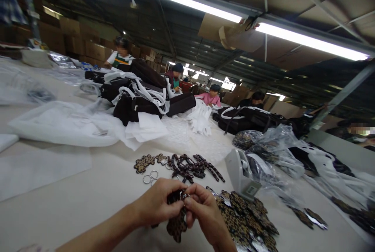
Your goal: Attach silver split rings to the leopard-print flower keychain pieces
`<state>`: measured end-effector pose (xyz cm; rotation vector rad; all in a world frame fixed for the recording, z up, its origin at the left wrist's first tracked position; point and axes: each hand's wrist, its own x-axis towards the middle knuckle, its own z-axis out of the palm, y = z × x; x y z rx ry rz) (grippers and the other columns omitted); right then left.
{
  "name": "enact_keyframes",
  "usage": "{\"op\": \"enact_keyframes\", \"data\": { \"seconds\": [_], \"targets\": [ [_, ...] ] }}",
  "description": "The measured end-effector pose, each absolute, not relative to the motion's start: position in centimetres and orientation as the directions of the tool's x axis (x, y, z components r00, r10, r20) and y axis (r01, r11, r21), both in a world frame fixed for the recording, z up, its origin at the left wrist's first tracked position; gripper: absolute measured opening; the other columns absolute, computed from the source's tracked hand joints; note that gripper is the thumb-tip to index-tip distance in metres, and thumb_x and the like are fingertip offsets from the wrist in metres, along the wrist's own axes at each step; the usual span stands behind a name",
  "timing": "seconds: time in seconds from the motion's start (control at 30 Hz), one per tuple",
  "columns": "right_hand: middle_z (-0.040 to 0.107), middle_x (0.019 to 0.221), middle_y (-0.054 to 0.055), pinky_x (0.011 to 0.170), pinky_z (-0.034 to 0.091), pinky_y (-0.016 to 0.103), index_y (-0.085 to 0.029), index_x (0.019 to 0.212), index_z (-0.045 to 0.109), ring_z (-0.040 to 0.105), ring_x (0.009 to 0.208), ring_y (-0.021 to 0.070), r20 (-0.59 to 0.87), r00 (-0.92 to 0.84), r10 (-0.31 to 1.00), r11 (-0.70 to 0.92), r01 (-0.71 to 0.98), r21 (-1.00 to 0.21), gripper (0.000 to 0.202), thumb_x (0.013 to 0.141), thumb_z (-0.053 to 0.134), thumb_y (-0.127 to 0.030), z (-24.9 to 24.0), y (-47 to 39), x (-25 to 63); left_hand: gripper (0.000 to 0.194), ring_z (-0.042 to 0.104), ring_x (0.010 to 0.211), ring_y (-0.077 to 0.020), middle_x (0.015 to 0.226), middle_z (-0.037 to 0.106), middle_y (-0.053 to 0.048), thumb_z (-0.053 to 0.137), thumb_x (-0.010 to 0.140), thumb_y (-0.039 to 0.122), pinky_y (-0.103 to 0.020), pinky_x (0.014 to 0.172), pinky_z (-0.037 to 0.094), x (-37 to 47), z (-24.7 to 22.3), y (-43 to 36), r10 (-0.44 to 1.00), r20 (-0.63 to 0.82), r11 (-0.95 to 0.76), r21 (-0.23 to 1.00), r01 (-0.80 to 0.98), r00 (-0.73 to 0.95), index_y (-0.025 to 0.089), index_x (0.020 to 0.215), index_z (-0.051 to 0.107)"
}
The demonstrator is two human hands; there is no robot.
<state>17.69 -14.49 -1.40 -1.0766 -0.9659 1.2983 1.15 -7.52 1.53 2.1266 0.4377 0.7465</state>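
Observation:
My left hand [159, 201] is closed on a leopard-print charm [176, 227] that hangs below the fingers. At the charm's top is a small metal ring [183, 196], pinched by my right hand [205, 210]. Both hands meet just above the table, their fingertips close together. Beyond them lie loose metal rings [150, 177], dark patterned straps [190, 166] and a few leopard-print pieces [144, 163]. To the right of my right hand is a pile of similar leopard-print charms [244, 218]. The fingers partly hide the charm and ring.
A grey-white dispenser-like device [238, 170] stands right of the straps. Black bags with white-wrapped straps [140, 105] are heaped at the back. White foam sheets [67, 125] lie left, and clear plastic bags [278, 146] lie right. Several people sit or stand beyond the table.

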Motion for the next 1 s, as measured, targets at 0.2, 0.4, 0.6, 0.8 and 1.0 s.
{"op": "enact_keyframes", "data": {
  "seconds": [0.2, 0.4, 0.6, 0.8, 1.0],
  "targets": [
    [0.062, 0.046, -0.006, 0.038, 0.046, 0.015, -0.016, 0.079, 0.063, 0.055, 0.036, 0.0072, -0.025, 0.159, 0.987, 0.018, -0.261, -0.965, 0.033, 0.065, 0.084, -0.037, -1.8, -14.2, 16.9, 0.03, 0.059, 0.07, -0.0134, 0.081, 0.07, 0.0, 0.055, 0.074, 0.016, -0.02, 0.065, 0.043, 1.2, 1.4, -7.0, 0.615, 0.311, -0.484, 0.874, 0.037, 0.724, 0.017, 0.099, 0.071],
    [0.061, 0.05, -0.005, 0.041, 0.047, 0.018, -0.017, 0.08, 0.066, 0.055, 0.042, 0.0086, 0.077, 0.286, 0.955, 0.123, -0.145, -0.982, 0.031, 0.068, 0.082, -0.041, -1.8, -14.2, 17.3, 0.019, 0.051, 0.059, -0.0112, 0.067, 0.062, 0.0, 0.053, 0.075, 0.022, -0.02, 0.054, 0.038, 1.7, 0.4, -7.4, 0.677, 0.171, -0.204, 0.978, -0.041, 0.716, 0.013, 0.082, 0.069],
    [0.058, 0.051, -0.006, 0.04, 0.041, 0.015, -0.016, 0.077, 0.065, 0.054, 0.037, 0.0057, 0.097, 0.183, 0.978, 0.111, -0.069, -0.991, 0.029, 0.075, 0.076, -0.043, -1.6, -14.7, 17.4, 0.025, 0.049, 0.057, -0.0106, 0.066, 0.059, 0.004, 0.06, 0.074, 0.029, -0.02, 0.055, 0.037, 2.1, -0.2, -7.0, 0.733, 0.04, 0.038, 0.994, -0.099, 0.679, 0.017, 0.095, 0.058],
    [0.057, 0.052, -0.008, 0.035, 0.033, 0.012, -0.016, 0.076, 0.059, 0.051, 0.032, 0.0041, 0.058, 0.071, 0.996, 0.063, -0.063, -0.996, 0.032, 0.075, 0.075, -0.045, -1.4, -14.6, 17.4, 0.023, 0.04, 0.052, -0.0086, 0.063, 0.048, 0.005, 0.057, 0.075, 0.037, -0.019, 0.047, 0.031, 2.0, -0.1, -7.0, 0.728, -0.01, 0.072, 0.995, -0.063, 0.685, 0.016, 0.083, 0.056],
    [0.062, 0.05, -0.006, 0.034, 0.037, 0.013, -0.016, 0.075, 0.058, 0.054, 0.032, 0.0063, -0.017, 0.031, 0.999, -0.015, -0.04, -0.999, 0.035, 0.071, 0.077, -0.045, -1.4, -14.4, 17.0, 0.01, 0.047, 0.063, -0.0113, 0.066, 0.054, 0.003, 0.055, 0.069, 0.023, -0.021, 0.057, 0.035, 1.5, 0.5, -6.9, 0.732, 0.05, -0.089, 0.996, 0.022, 0.68, 0.015, 0.074, 0.06]
  ]
}}
